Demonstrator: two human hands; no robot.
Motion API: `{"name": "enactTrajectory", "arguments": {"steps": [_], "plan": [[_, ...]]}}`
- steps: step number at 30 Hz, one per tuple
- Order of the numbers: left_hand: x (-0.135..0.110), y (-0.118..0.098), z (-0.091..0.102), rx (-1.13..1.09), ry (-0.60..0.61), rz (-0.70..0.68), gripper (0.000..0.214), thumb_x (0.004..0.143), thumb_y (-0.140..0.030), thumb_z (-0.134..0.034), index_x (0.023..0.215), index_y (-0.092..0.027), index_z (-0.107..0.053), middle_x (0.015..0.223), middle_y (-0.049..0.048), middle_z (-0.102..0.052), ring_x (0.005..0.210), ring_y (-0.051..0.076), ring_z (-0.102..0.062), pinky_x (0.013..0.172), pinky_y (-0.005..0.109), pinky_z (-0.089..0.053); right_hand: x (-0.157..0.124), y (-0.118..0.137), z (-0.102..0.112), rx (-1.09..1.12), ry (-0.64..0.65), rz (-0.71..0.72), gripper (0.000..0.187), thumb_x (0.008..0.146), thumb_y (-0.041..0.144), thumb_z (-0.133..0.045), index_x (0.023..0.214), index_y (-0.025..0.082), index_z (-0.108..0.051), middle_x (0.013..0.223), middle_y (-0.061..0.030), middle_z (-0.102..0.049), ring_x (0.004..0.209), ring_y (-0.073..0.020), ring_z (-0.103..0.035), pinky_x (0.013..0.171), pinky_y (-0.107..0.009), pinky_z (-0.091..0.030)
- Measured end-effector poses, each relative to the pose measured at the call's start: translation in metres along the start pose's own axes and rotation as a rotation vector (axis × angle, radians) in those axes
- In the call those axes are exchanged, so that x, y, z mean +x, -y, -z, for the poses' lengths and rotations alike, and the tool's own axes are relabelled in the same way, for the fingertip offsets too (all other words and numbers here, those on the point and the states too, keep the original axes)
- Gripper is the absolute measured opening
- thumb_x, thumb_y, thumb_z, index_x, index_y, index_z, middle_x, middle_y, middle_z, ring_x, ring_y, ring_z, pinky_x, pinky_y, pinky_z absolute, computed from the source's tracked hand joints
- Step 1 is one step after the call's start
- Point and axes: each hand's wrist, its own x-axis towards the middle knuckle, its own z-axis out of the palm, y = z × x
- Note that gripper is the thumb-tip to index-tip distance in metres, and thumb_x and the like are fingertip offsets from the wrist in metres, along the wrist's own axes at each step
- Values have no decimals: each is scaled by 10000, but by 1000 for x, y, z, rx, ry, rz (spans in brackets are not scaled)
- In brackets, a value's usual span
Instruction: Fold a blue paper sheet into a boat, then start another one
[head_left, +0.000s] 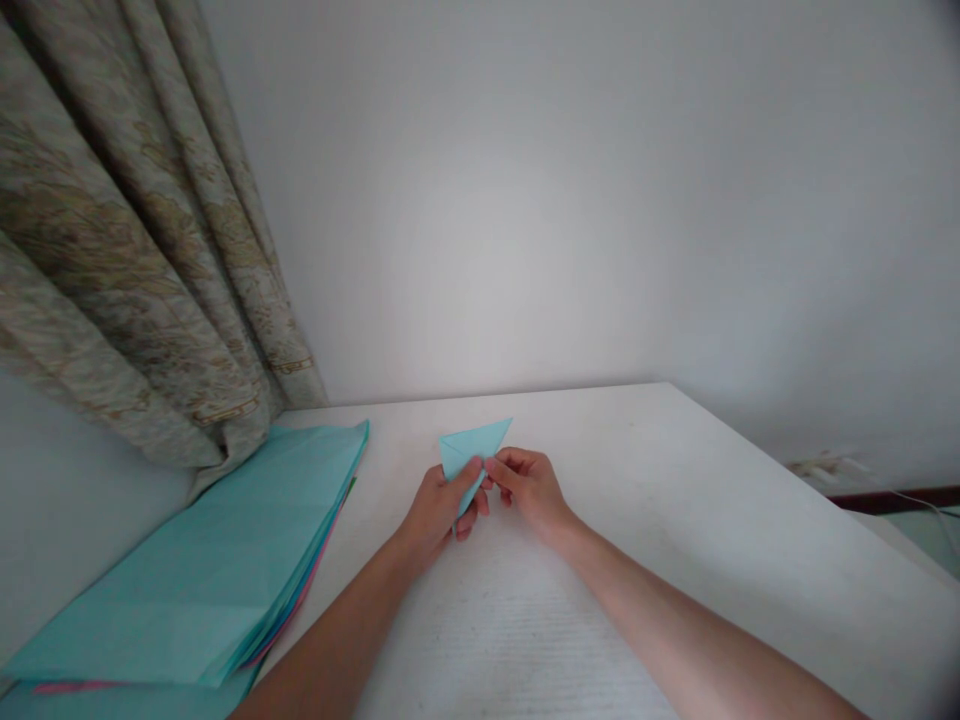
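Note:
A light blue sheet of paper, folded into a small triangle point(472, 442), is held up over the white table point(637, 560). My left hand point(448, 500) grips it from below and the left, with the thumb on its front face and the fingers curled behind. On the other side, my right hand point(529, 482) pinches the right edge of the folded paper between thumb and forefinger. One corner points up to the right. The fingers cover part of the lower half.
A stack of large coloured paper sheets point(202, 560), teal on top with blue and pink edges below, lies at the left. A patterned curtain point(165, 220) hangs down onto its back end. Behind the table stands a white wall point(525, 200). A thin cable point(919, 498) shows at far right.

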Motion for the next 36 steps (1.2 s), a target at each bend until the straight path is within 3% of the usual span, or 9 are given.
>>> {"name": "enactTrajectory", "arguments": {"steps": [6,11,17,24,29,36], "plan": [[-2,-1,2,-43,35,43,380,771,-508,-569,708,-133,-582,441,-30,-504,272,40,-308,285,181,-225,-1,-2,1,4,1,-10,316,705,425,-664,553,159,-588,563,-6,-602,426,-77,-398,415,-219,-283],[0,2,5,-49,62,-1,357,763,-469,-594,701,-118,-600,448,-14,-527,271,58,-364,288,197,-274,0,-2,1,23,-2,5,325,687,433,-673,537,165,-566,535,-1,-584,430,-85,-405,414,-224,-286],[3,7,7,7,45,-1,355,754,-453,-610,679,-105,-618,441,0,-542,276,80,-413,287,204,-309,1,-1,3,25,-87,2,315,665,426,-682,539,166,-560,469,20,-521,405,-80,-354,396,-229,-263],[3,3,5,-8,-48,-35,358,712,-432,-669,804,-86,-654,698,91,-679,446,149,-592,447,274,-485,0,0,3,21,-75,9,278,681,359,-660,515,163,-552,449,32,-481,409,-79,-350,402,-229,-259],[1,0,3,81,-54,-91,320,730,-404,-649,709,-85,-661,512,54,-627,347,116,-500,356,229,-380,-1,1,2,37,-92,7,242,699,301,-619,515,164,-541,423,52,-412,405,-78,-337,401,-226,-258],[-1,-6,0,161,-91,-129,293,731,-376,-630,622,-105,-641,428,21,-580,335,107,-479,375,221,-386,1,-1,1,22,-20,-22,220,688,311,-636,554,159,-550,493,21,-526,422,-77,-376,412,-222,-265]]}}
